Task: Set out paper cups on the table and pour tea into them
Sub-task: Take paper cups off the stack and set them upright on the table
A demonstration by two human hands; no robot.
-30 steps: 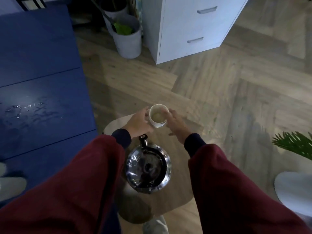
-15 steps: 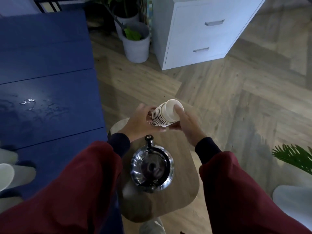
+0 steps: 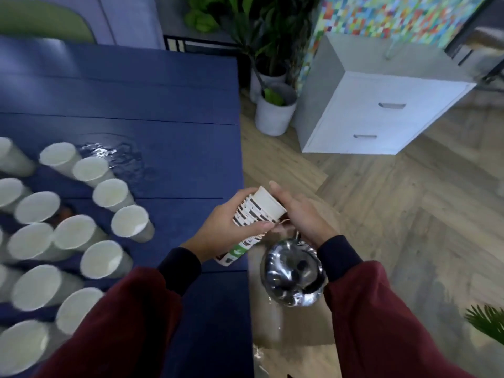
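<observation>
Left half of the counter (image 3: 163, 85): blue boards, with paper cups (image 3: 103, 259) set out upright in loose rows toward the near left corner. Whether any hold tea, I cannot tell from here. Behind the rows, toward the counter's middle, is a wet patch (image 3: 117, 156) that shines.

Over the right edge, held in the air: the stack of cups (image 3: 255, 214), nested and tilted. The left hand (image 3: 226, 227) wraps its body in a closed grip. The right hand (image 3: 302, 216) has fingers curled round the top cup (image 3: 268, 203), which stands proud of the rest.

Handling: thin paper, almost no weight, easy to crush. Nested cups tend to cling, so I'd expect a light pinch high on the wall with a slight twist to serve best — the other hand keeps the stack steady. Squeeze hard and the wall buckles. Empty cups tip at a nudge and are best kept off the wet patch, where the bases could soften.

Just right of the counter: a chrome teapot (image 3: 293, 274) on a low wooden stand (image 3: 305, 331), below the right wrist. Likely heavy and slick.

Room: grey plant pot (image 3: 274, 115) past the far right corner, then a white drawer cabinet (image 3: 381, 118) under a mosaic panel (image 3: 395, 17). Herringbone wood floor (image 3: 409, 214) — dim light throughout.
</observation>
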